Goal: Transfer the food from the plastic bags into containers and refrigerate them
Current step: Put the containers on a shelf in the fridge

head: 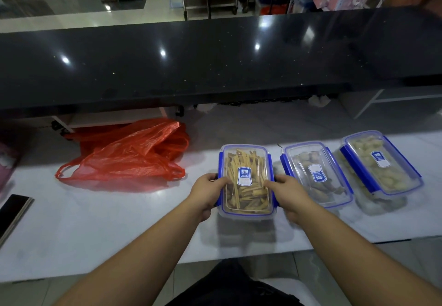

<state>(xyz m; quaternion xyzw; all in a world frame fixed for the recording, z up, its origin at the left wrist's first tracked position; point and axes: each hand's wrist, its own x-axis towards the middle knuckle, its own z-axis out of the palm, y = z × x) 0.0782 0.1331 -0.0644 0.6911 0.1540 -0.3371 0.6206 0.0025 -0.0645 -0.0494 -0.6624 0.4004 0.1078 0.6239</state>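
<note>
From my feed, both forearms reach forward from the near edge and converge on one container [246,181], a clear lidded box with blue side clips and a blue label, packed with pale yellow strips of food. My left hand [210,194] grips its left side: the thumb lies across the lid near the label, and the other fingers curl around the left wall by the clip. My right hand [288,195] mirrors it on the right side, thumb on the lid, fingers wrapped down the right wall. The right hand looks slightly blurred low down, so I cannot tell exactly how its lower fingers sit. Both wrists are fairly straight, with the backs of the hands facing up. I cannot tell whether the box rests on the white tabletop [107,222] or sits just above it.

Just right of it stands a second container [317,174] of the same kind, lid on, with darker brownish pieces inside. Further right, a third container [380,162] holds pale lumpy pieces, also lidded. All three lie near each other in a row, the two right ones angled a little.

Left of the held box, well apart from it, a red plastic bag [126,157] lies crumpled and slack on the tabletop, its handles spread toward the near side. At the far left near edge lies a dark flat phone [13,212]. Beyond the tabletop runs a raised black counter [215,61].
</note>
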